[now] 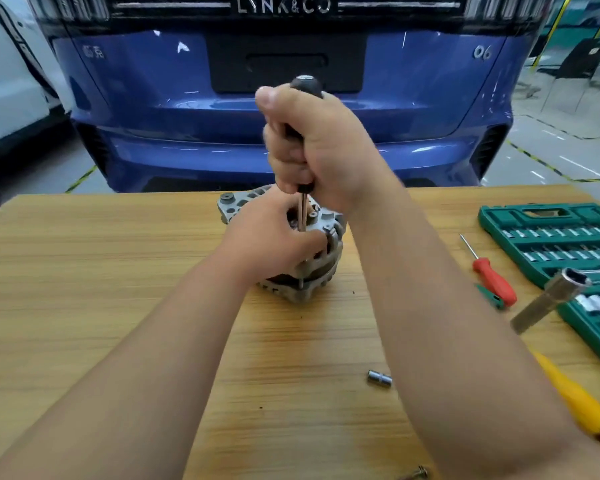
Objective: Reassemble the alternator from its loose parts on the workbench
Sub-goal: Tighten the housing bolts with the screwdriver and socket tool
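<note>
The grey cast alternator stands on the wooden workbench near its far edge, in the middle of the view. My left hand grips its top and near side and hides much of it. My right hand is wrapped round the black handle of a screwdriver held upright above the alternator. The steel shaft runs straight down into the housing's top; the tip is hidden behind my left fingers.
A green socket set case lies open at the right, with a long socket on its edge. A red screwdriver, a yellow-handled tool, a small socket and a bolt lie on the bench. A blue car stands behind.
</note>
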A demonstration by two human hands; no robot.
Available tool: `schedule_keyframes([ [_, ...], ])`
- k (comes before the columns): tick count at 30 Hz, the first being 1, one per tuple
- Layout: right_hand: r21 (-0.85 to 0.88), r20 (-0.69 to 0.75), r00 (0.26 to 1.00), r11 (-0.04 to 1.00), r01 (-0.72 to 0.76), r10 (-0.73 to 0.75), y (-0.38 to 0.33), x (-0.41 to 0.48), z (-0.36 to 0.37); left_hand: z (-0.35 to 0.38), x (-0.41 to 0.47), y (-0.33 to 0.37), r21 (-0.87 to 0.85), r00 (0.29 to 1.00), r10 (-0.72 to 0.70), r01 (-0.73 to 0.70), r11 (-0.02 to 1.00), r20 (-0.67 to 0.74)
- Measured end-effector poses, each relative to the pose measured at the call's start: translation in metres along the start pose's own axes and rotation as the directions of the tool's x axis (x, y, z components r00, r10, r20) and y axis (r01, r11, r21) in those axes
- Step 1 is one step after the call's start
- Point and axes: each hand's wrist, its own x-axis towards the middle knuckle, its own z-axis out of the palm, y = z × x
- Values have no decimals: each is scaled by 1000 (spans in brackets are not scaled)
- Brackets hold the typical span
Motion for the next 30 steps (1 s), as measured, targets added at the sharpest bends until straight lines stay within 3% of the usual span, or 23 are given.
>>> schedule_keyframes([
  [1, -70, -213, 974, 995, 66, -80, 5, -6, 9, 0, -1, 2, -22, 1000, 11, -11, 1000, -6],
  [3, -280, -503, 821, 950, 140, -270, 10, -13, 27, -2, -5, 7, -18, 999, 48, -48, 999, -19],
  [5, -335, -534, 790, 933, 129, -301, 7, -13, 32, -3, -6, 8, -22, 997, 73, -73, 997, -7],
  [7, -254, -401, 896, 963, 92, -191, 2, -10, 20, -4, -7, 3, -77, 995, 94, -95, 992, -21],
  [9, -158, -64, 996, 986, 56, -66, -3, -6, -4, -1, -17, -12, -49, 989, 126, -130, 990, -81],
  [11, -32, 250, 968, 999, 15, -7, -6, -3, -20, 9, -33, -29, 117, 979, 152, -136, 984, -139],
  [12, 35, 339, 941, 999, -21, 8, -7, -1, -25, 15, -41, -34, 194, 976, 159, -129, 972, -148],
  [14, 123, 435, 900, 989, -82, 21, -7, 2, -27, 30, -50, -41, 261, 965, 185, -132, 956, -187],
  [16, 130, 440, 895, 982, -137, 66, -6, 1, -23, 38, -48, -42, 251, 946, 218, -156, 955, -240],
  [18, 78, 296, 952, 991, -110, 82, -3, -2, -17, 42, -46, -42, 251, 936, 239, -174, 952, -258],
  [20, -23, 4, 1000, 1000, -9, 10, 0, -6, -3, 43, -47, -46, 247, 933, 252, -189, 950, -256],
  [23, -150, -420, 899, 986, 69, -126, 2, -12, 26, 37, -48, -49, 241, 934, 273, -217, 946, -231],
  [25, -202, -520, 837, 977, 71, -168, 3, -13, 37, 32, -46, -47, 268, 944, 269, -214, 939, -191],
  [27, -225, -447, 879, 972, 67, -164, 5, -12, 31, 28, -46, -46, 256, 955, 252, -207, 944, -154],
  [29, -217, -149, 986, 975, 40, -73, 0, -7, 13, 22, -44, -47, 260, 964, 238, -202, 944, -118],
  [30, -207, 47, 999, 978, 25, -15, -3, -5, 2, 19, -43, -49, 289, 966, 241, -206, 935, -91],
])
